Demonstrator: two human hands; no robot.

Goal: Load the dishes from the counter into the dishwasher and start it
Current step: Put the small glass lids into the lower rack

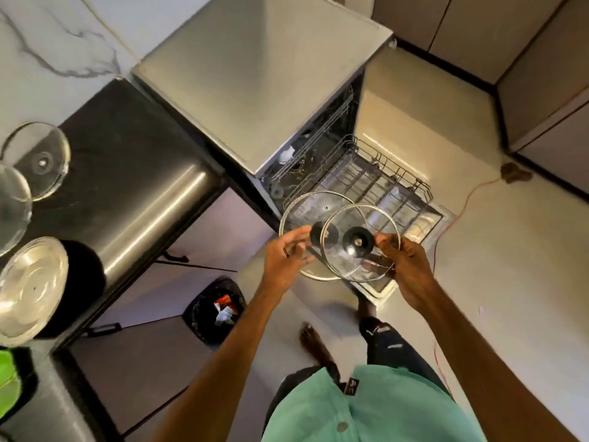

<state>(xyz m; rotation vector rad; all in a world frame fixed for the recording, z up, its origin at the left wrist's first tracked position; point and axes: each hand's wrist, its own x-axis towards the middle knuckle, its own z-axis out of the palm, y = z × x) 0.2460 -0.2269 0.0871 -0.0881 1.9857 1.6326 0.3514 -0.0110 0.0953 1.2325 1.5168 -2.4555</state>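
head view looks down on a person standing by the open dishwasher (255, 84), both bare arms stretched out in front. the left hand (288, 253) holds the larger glass lid (306, 212) by its left rim, thumb on top and fingers curled under the glass. the right hand (404, 266) grips the smaller glass lid (358, 240) at its right rim, and its fingers show through the glass from below. the two lids overlap, the smaller one in front of the larger, and each has a dark round knob at its middle. both are up in the air, a little tilted, above the near corner of the lower rack (376, 183). that rack is pulled out over the lowered door (427, 229). what sits between its wires is too blurred to tell. more wire racking shows just inside the machine's opening.

to the left the black counter (121, 173) carries a third glass lid (38, 157) lying flat, with a round steel lid (28, 285) nearer along the same edge. something bright green (6, 387) pokes in at the bottom left corner. a black bin (216, 309) with scraps in it stands on the floor below the counter. a red cable (459, 212) trails over the pale floor beyond the door. the person wears a green shirt and stands barefoot.
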